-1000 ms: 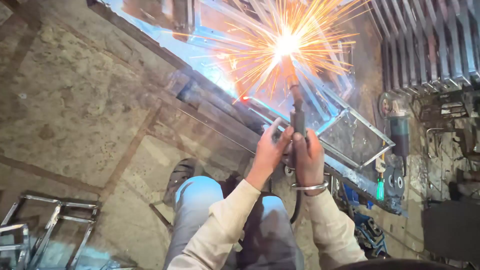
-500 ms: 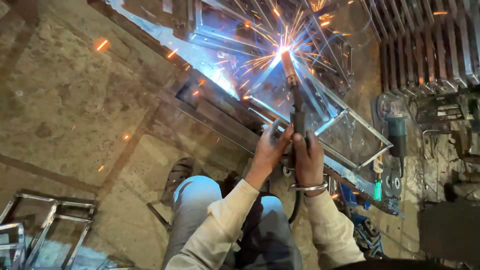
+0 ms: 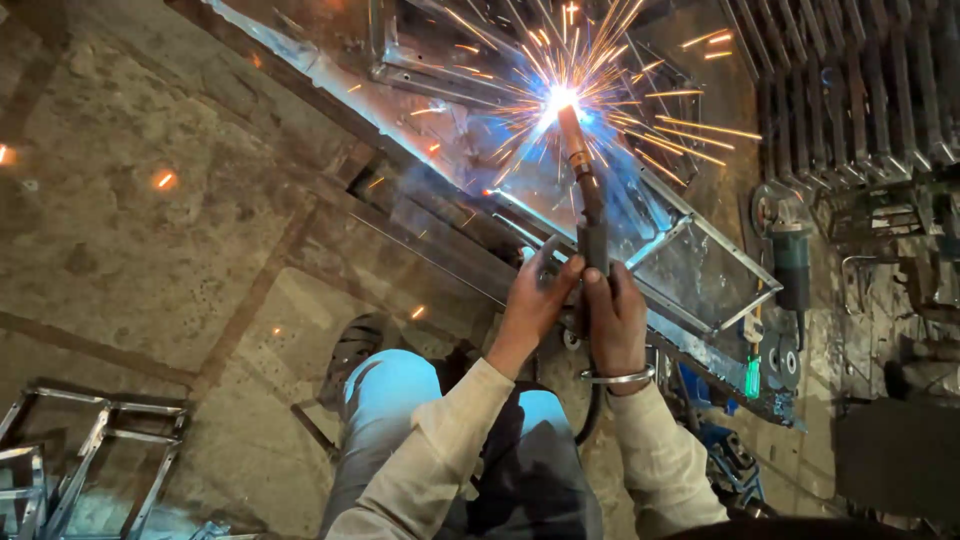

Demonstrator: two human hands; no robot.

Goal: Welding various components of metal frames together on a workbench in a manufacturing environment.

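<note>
A welding torch (image 3: 588, 200) points away from me, and its tip throws a bright burst of sparks (image 3: 560, 97) onto a long steel frame (image 3: 690, 265) lying on the floor. My right hand (image 3: 613, 315) grips the torch handle, with a metal bangle on the wrist. Against the handle's left side sits my left hand (image 3: 535, 300), its fingers wrapped around the handle just below the neck. The black torch cable runs down between my knees. Both sleeves are beige, and I crouch in light blue trousers.
An angle grinder (image 3: 790, 255) and grinding discs (image 3: 780, 365) lie right of the frame. Metal grilles (image 3: 850, 80) lean at the top right. More welded frames (image 3: 80, 450) rest at the bottom left on the stone floor (image 3: 150, 250). Hot sparks dot the floor at left.
The arc has shrunk from a large orange burst to a tighter white-blue point. The torch tip sits slightly lower on the frame. Both hands keep their grip.
</note>
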